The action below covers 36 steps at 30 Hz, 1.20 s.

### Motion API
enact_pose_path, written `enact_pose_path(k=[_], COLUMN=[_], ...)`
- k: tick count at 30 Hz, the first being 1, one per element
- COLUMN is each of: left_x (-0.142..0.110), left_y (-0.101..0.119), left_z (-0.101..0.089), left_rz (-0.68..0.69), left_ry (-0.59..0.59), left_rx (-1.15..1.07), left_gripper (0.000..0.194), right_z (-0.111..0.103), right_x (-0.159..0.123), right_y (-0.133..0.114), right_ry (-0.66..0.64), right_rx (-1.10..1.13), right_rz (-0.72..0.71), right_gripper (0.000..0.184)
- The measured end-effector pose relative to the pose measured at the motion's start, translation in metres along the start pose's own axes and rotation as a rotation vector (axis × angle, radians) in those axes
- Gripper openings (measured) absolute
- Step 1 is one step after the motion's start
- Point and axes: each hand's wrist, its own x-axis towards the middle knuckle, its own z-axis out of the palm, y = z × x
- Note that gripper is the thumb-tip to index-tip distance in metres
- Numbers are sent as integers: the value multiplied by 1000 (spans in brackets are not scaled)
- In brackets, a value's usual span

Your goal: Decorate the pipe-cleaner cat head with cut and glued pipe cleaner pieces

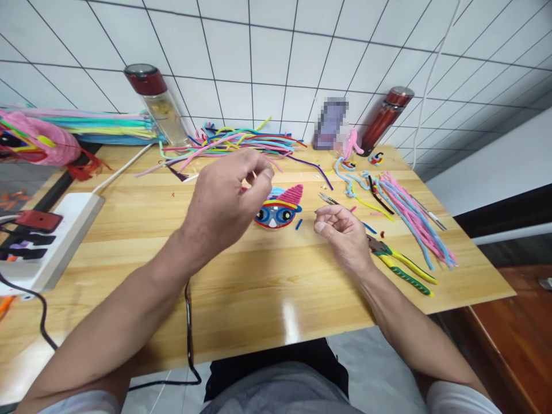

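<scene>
My left hand (230,201) is raised over the table with its fingers curled in and the thumb near the index finger; what it holds, if anything, is hidden. My right hand (340,233) is closed in a pinch to the right, with a tiny dark speck at its fingertips, too small to name. Between the two lies a pipe-cleaner animal face (276,214), with blue-ringed eyes, a red and yellow border and a pink ear; my left hand covers its left side. A short blue pipe-cleaner piece (299,224) lies beside it.
Pliers (403,267) with yellow-green handles and small scissors (328,199) lie near my right hand. Pink and blue pipe cleaners (414,218) rest at right, a mixed pile (241,142) at back. Two flasks, a clear one (161,109) and a red one (386,121), stand by the wall. A power strip (64,236) sits left.
</scene>
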Motion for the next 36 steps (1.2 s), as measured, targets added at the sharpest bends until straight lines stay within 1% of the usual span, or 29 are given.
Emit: enact_pose_path(k=[2,4,6,9,12,14,16,20,23,27,30,33,36], left_x=[5,9,11,12,14,16,17,23,27,30,30,30,30], left_y=[-8,-15,-22,-29,-33,-34,-36,-41,-46,-51,-52,-51,-52], left_z=[-3,-1,3,9,12,12,11,9,10,14,16,14,14], left_rz=[-39,-82,-118,-127,-116,-118,-127,-146,-166,-170,-221,-302,-308], left_ry=[-54,-130,-223,-355,-447,-482,-502,-546,-609,-698,-779,-830,-839], left_rx=[22,41,57,73,77,67,52,13,-67,-167,-220,-247,-191], left_gripper=[16,18,29,45,50,51,53,56,58,60,60,65,73], right_z=[-1,-2,-4,-5,-6,-5,-5,0,6,13,17,19,19], right_x=[2,3,4,6,7,7,7,7,6,6,7,9,11], right_y=[2,4,7,11,17,22,28,39,44,46,48,50,52], right_ry=[-2,3,13,-12,-38,-36,-39,-63,-85,-106,-99,-100,-101], right_rx=[-42,-100,-170,-285,-405,-449,-457,-455,-500,-571,-588,-535,-458], right_rz=[20,24,4,-49,-117,-149,-156,-97,-56,-46,-66,-90,-107], right_gripper=[33,32,31,31,34,42,53,78,90,89,87,82,81])
